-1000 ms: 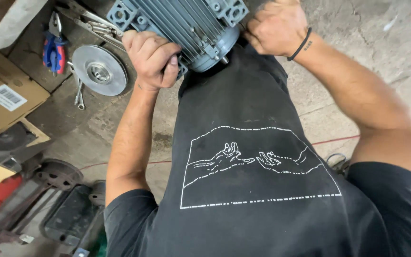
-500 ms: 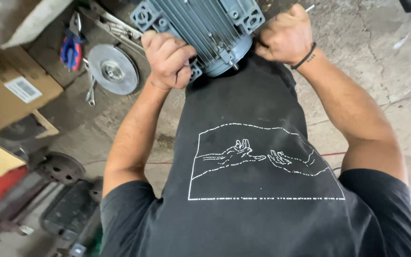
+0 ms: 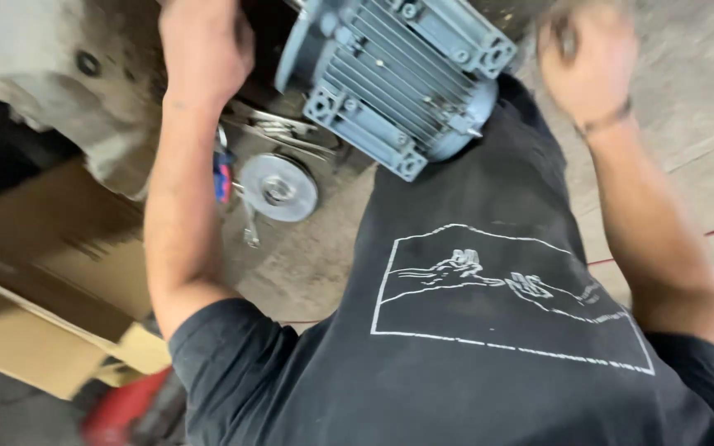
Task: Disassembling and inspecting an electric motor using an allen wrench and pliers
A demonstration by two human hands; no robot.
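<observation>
A grey-blue finned electric motor lies tilted against the front of my black shirt, its shaft end pointing down to the right. My left hand is up beside the motor's left end, with its fingers cut off by the top edge of the frame. My right hand is blurred, just right of the motor's upper corner, with a dark band on its wrist. I cannot make out whether either hand touches the motor.
On the concrete floor lie a round metal pulley disc, pliers with red and blue handles and some wrenches. Cardboard boxes stand at the left, with a red object below them.
Both hands gripped the motor's ends before. The left hand has since slid off to the left and the right hand off to the right. The view has swung, and the motor looks larger and more tilted.
</observation>
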